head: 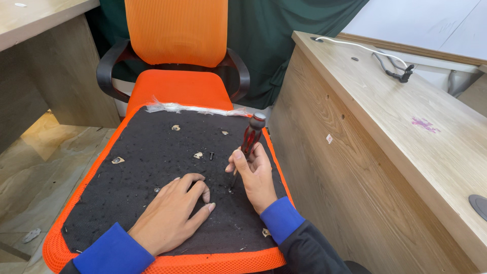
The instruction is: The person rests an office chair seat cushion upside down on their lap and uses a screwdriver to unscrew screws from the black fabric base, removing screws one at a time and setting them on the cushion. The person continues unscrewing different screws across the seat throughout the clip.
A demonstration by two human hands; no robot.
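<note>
- Clenched round a red-and-black screwdriver, the right hand holds it upright, tip down on the black fabric underside of an orange seat cushion.
- Left hand lies spread flat on that black fabric just beside the tip, fingers curled a little, grasping nothing; it looks to be steadying the cushion.
- Step, as judged: working a fastener at the tip. Next move would call for keeping the tip seated and the shaft straight while turning, left hand pressing down.
- A small dark screw lies loose on the fabric near a metal fitting; more fittings sit at the left and near the top edge.
- Cushion rests across the orange office chair; a wooden desk stands to the right.
- Hard to make out: the screwdriver tip and whatever it sits in are mostly hidden by the right thumb and fingers, possibly a screw head, cannot tell.
- Cushion's near edge and both forearms are cut off at the bottom of the view.
</note>
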